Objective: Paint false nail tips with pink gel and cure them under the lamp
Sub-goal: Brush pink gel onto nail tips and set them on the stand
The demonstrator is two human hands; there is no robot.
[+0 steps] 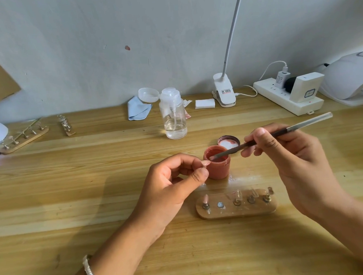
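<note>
Glossy wood table [73, 185]; clear plastic bottle [173, 116]; matt blue cloth [138, 110].

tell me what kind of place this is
Likely a home nail-art workstation: a wooden desk against a bare wall, a pink gel pot with a brush dipped in, nail tips on a stand, and a curing lamp at the right edge.

One view for us: head-worn, wide-angle. We look forward and down across the wooden table [54, 207] to the grey wall [87, 37] behind it. We sit close: left hand [170, 184] and right hand [293, 152] fill the frame centre, reaching up from the bottom edge. Table's far edge bows toward the sides, lens distortion. Single view, no overlap to report.
</note>
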